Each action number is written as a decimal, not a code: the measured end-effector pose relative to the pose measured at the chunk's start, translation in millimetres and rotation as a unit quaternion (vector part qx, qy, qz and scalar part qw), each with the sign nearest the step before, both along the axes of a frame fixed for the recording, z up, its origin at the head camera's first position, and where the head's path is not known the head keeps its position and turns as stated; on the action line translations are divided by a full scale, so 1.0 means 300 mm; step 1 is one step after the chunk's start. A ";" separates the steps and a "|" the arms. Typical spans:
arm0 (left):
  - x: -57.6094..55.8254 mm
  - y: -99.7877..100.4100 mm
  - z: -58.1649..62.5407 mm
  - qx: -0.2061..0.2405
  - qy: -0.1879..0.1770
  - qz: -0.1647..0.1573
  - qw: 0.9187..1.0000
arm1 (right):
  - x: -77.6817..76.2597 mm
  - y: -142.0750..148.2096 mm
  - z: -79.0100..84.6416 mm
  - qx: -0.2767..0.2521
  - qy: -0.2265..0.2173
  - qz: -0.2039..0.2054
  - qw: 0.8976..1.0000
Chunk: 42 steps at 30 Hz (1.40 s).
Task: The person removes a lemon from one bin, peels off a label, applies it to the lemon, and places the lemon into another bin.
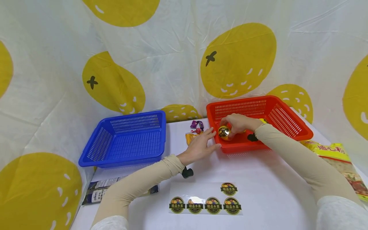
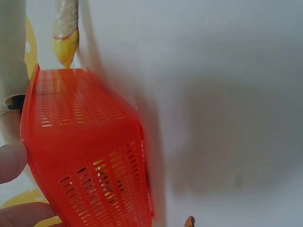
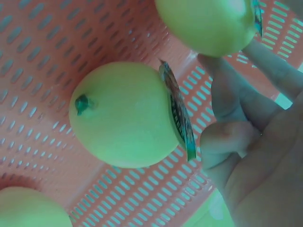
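Note:
In the head view my right hand (image 1: pixel 237 124) reaches down into the red basket (image 1: pixel 302 129). Its fingers grip a round yellow fruit (image 1: pixel 224 132) with a shiny label on it. The right wrist view shows this fruit (image 3: pixel 208 23) at my fingertips, and a second yellow fruit (image 3: pixel 123 113) lies beside the hand, its label standing partly off the skin. Part of a third fruit (image 3: pixel 31 208) shows at the lower left corner. My left hand (image 1: pixel 200 145) rests with extended fingers on the basket's near left corner; its thumb (image 2: pixel 12 163) touches the rim.
A blue basket (image 1: pixel 135 143) stands at the left. Small wrapped packets (image 1: pixel 197 125) lie between the baskets. A sheet of round stickers (image 1: pixel 201 188) is in front, dark packages (image 1: pixel 97 195) lie behind my left forearm, and a yellow food bag (image 1: pixel 339 159) is at right.

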State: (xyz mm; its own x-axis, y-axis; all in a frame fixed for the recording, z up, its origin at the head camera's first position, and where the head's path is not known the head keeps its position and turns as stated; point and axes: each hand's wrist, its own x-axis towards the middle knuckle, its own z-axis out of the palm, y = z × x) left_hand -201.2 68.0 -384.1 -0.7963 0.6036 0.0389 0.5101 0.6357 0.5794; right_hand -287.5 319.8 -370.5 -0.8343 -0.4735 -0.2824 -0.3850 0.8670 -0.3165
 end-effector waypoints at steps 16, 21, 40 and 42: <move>-0.005 -0.005 0.000 0.001 0.002 -0.006 1.000 | 0.076 0.076 0.147 -0.023 0.061 -0.037 0.997; -0.006 -0.014 0.003 0.002 0.001 -0.006 1.000 | 0.130 0.099 0.198 -0.041 0.082 -0.043 0.995; -0.002 -0.054 0.010 0.056 0.011 0.009 0.998 | 0.295 0.078 0.216 -0.088 0.121 -0.099 0.984; 0.008 -0.075 0.027 0.059 0.023 0.015 0.998 | 0.318 0.060 0.218 -0.088 0.114 -0.104 0.984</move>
State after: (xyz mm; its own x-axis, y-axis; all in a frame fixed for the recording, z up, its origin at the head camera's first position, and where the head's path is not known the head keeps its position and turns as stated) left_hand -198.9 45.5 -376.0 -0.8094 0.5689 0.1459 0.5202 0.5793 0.6275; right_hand -192.0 337.6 -305.1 -0.9503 -0.3113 -0.0066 -0.2836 0.8742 -0.3942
